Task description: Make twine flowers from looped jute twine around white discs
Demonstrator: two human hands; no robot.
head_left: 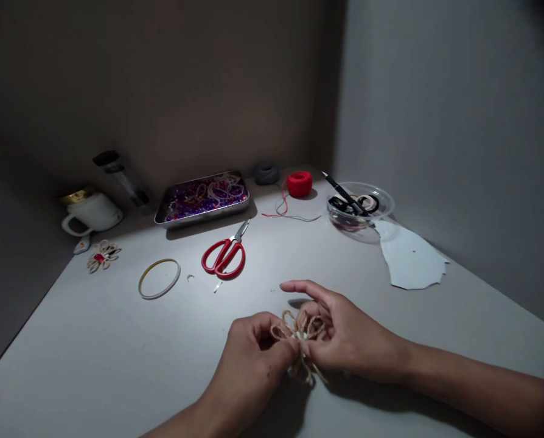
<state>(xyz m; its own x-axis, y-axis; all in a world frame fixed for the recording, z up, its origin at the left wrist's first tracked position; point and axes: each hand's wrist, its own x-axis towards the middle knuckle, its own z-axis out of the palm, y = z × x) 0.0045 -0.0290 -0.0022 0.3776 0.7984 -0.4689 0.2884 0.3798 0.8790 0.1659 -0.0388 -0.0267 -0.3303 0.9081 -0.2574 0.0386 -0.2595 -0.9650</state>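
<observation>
Between my two hands, just above the table's near part, is a twine flower point(303, 335) with looped petals and small white pieces at its centre. My left hand point(258, 353) pinches it from the left, thumb near the centre. From the right, my right hand point(345, 331) grips it with the thumb low and the index finger stretched out to the left. Some loops and loose twine ends hang below the thumbs. Fingers hide part of the flower. Beyond my hands lie red-handled scissors point(225, 258), tips pointing away, and a thin ring point(140, 286).
A finished-looking twine flower with a red centre point(99, 258) lies left, by a white mug point(96, 211). Behind stand a metal tray point(203, 215) of beads and a red thread ball point(299, 184). A clear bowl point(386, 210) and cut white sheet point(411, 258) are at right.
</observation>
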